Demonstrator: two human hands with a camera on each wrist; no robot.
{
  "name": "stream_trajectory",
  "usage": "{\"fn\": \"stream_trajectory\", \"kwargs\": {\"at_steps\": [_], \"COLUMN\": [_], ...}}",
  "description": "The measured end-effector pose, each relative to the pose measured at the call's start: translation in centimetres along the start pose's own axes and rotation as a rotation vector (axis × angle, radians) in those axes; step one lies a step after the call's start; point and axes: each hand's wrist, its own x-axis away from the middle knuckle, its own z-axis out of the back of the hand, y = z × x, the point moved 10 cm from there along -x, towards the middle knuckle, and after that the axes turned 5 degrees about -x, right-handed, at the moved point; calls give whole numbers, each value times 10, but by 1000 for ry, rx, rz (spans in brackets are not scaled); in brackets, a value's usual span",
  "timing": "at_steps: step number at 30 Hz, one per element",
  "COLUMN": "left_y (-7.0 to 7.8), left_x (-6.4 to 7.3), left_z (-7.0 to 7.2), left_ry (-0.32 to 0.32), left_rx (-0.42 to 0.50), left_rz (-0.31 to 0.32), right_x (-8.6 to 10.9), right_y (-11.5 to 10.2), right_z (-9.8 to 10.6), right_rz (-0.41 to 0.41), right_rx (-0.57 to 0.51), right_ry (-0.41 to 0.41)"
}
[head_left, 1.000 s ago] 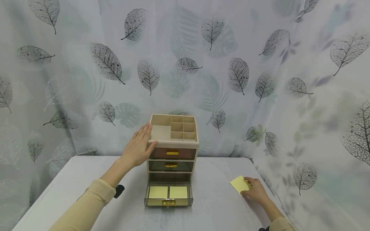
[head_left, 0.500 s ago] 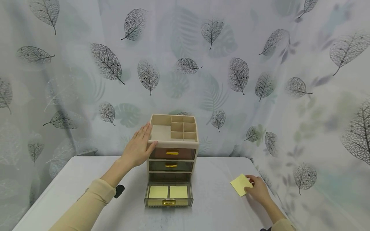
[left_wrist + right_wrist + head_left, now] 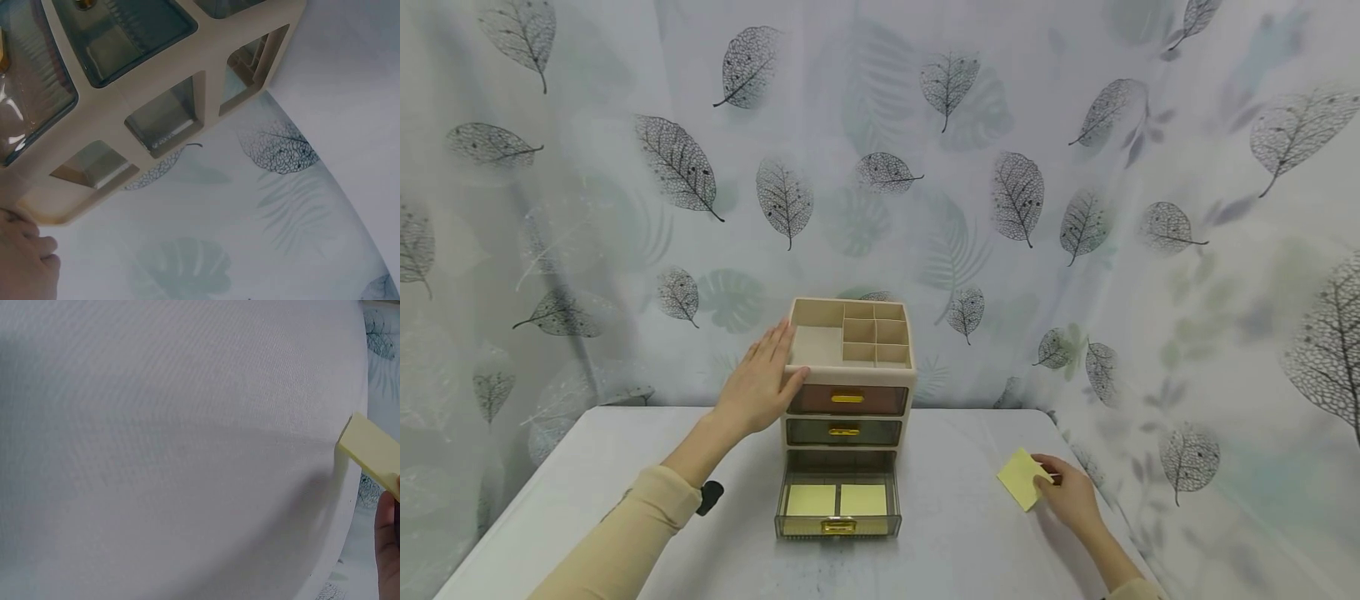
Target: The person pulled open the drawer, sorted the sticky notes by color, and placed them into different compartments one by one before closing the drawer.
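A beige desktop drawer organizer [image 3: 852,374] stands upright in the middle of the head view. My left hand [image 3: 756,387] rests on its upper left edge, fingers straight along the side and thumb at the front. In the left wrist view the organizer's side [image 3: 103,115] fills the top, with part of that hand [image 3: 28,262] at lower left. Out to the right, my right hand [image 3: 1071,496] pinches a yellow sticky note pad [image 3: 1021,479] between thumb and fingers. The pad [image 3: 374,449] shows tilted in the right wrist view.
The organizer's clear bottom drawer [image 3: 891,492] is pulled out, with two yellow pads [image 3: 811,500] lying side by side in it. Two upper drawers [image 3: 844,431] are closed. A white table [image 3: 955,533] lies underneath, and a leaf-print curtain [image 3: 865,233] hangs behind and beside it.
My right hand has shifted its grip, the thumb now over the sticky note pad's face, and the pad has turned and tilted slightly. The left hand stays in place.
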Motion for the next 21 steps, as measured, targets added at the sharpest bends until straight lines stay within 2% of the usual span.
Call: {"fn": "stream_trajectory", "kwargs": {"at_steps": [9, 15, 21], "left_y": [0, 0, 0], "left_x": [0, 0, 0], "left_z": [0, 1, 1], "left_ry": [8, 24, 13], "left_rx": [0, 5, 4], "left_rz": [-4, -4, 2], "right_x": [1, 3, 5], "right_y": [-14, -36, -58], "right_z": [0, 2, -1], "right_rz": [28, 108, 159], "right_rx": [-20, -56, -117], "right_ry": [52, 105, 120]}}
